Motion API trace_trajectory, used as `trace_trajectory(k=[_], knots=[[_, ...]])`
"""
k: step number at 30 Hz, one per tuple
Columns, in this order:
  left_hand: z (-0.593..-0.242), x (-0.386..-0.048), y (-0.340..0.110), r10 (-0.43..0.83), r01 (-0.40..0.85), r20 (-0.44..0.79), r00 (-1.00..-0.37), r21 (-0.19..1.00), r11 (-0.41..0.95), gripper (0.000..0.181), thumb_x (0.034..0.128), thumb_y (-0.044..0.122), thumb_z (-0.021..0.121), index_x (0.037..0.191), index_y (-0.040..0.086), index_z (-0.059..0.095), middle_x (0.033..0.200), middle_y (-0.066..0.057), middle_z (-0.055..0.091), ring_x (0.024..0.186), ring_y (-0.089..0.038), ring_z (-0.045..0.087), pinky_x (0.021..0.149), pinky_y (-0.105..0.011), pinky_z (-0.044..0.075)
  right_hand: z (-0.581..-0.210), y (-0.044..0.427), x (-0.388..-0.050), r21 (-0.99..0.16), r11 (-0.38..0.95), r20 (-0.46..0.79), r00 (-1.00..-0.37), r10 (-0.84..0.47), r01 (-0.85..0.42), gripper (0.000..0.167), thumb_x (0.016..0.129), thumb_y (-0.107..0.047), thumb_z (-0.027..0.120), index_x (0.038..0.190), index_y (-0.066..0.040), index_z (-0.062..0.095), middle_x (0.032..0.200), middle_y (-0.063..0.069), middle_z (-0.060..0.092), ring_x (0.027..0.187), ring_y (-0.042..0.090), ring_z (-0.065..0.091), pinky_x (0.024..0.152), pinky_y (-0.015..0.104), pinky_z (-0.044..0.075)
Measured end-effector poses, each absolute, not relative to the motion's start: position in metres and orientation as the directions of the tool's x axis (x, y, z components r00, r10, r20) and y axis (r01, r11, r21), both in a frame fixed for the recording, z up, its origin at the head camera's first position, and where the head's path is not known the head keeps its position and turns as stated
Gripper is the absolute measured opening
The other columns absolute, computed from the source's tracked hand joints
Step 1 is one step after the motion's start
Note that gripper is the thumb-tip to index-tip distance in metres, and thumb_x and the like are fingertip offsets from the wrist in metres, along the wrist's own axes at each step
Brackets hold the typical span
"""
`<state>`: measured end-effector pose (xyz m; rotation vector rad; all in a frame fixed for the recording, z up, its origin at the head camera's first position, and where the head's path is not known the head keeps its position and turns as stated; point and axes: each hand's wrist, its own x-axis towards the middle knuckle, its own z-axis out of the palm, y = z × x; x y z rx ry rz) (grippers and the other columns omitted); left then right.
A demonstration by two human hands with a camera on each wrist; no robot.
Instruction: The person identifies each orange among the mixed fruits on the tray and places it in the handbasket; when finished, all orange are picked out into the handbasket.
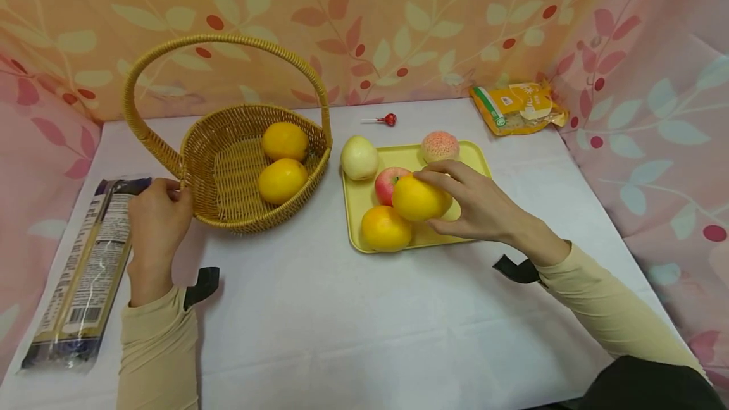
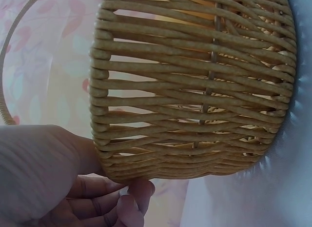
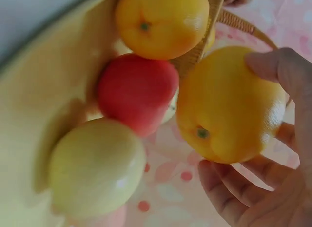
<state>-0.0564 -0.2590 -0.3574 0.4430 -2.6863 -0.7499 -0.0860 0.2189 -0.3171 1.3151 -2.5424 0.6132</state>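
My right hand (image 1: 478,204) grips an orange (image 1: 420,198), thumb on one side and fingers on the other, above the yellow tray (image 1: 357,198). In the right wrist view the held orange (image 3: 229,107) is apart from the tray's fruit. On the tray are another orange (image 1: 386,228), a red apple (image 1: 390,183), a pale yellow-green fruit (image 1: 359,158) and a pinkish peach (image 1: 440,145). With my left hand (image 1: 161,220) I pinch the rim of the wicker basket (image 1: 228,173) at its left side. Two oranges (image 1: 283,180) lie inside the basket.
A lollipop (image 1: 390,119) lies behind the tray. An orange-and-yellow food packet (image 1: 518,108) sits at the back right. Along the left edge lies a long clear-and-blue package (image 1: 85,271). The basket's tall handle (image 1: 228,38) arches up. Patterned cloth hangs around the table.
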Motion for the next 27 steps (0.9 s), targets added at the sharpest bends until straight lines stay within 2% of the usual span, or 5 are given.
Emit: trace_trajectory(k=[7,12,19,27], knots=[[-0.358,-0.055,-0.259,-0.387,-0.216,0.22,-0.895,0.546,0.81,0.036,0.0948,0.016,0.052,0.11,-0.015,0.063,0.091,-0.034,0.066,0.074,-0.044,0.062,0.049,-0.024,0.034,-0.305,0.177,-0.11,-0.263,0.439,0.435,-0.511,-0.741,-0.859,0.071,0.072,-0.03,0.082,0.133,-0.007,0.054,0.126,0.015,0.056,0.111,0.029,0.056,0.093,0.042,0.048],[-0.359,-0.054,-0.258,-0.381,-0.21,0.225,-0.897,0.542,0.814,0.035,0.0945,0.015,0.052,0.108,-0.015,0.063,0.091,-0.034,0.067,0.073,-0.044,0.063,0.049,-0.024,0.034,-0.3,0.151,-0.122,-0.269,0.437,0.414,-0.513,-0.752,-0.858,0.067,0.076,-0.031,0.078,0.135,-0.009,0.053,0.126,0.015,0.055,0.109,0.028,0.055,0.089,0.041,0.048],[-0.359,-0.055,-0.257,-0.373,-0.199,0.234,-0.898,0.539,0.818,0.035,0.0939,0.015,0.053,0.108,-0.015,0.063,0.09,-0.033,0.067,0.074,-0.044,0.063,0.05,-0.025,0.034,-0.291,0.12,-0.133,-0.243,0.46,0.321,-0.518,-0.793,-0.854,0.065,0.082,-0.032,0.071,0.141,-0.014,0.048,0.133,0.013,0.052,0.12,0.026,0.051,0.1,0.041,0.045],[-0.357,-0.056,-0.258,-0.363,-0.182,0.251,-0.897,0.539,0.823,0.034,0.0933,0.014,0.053,0.107,-0.015,0.064,0.089,-0.033,0.067,0.075,-0.045,0.062,0.052,-0.028,0.036,-0.286,0.089,-0.14,-0.206,0.421,0.346,-0.468,-0.813,-0.883,0.066,0.083,-0.034,0.071,0.141,-0.014,0.048,0.135,0.013,0.052,0.119,0.026,0.051,0.102,0.04,0.043]])
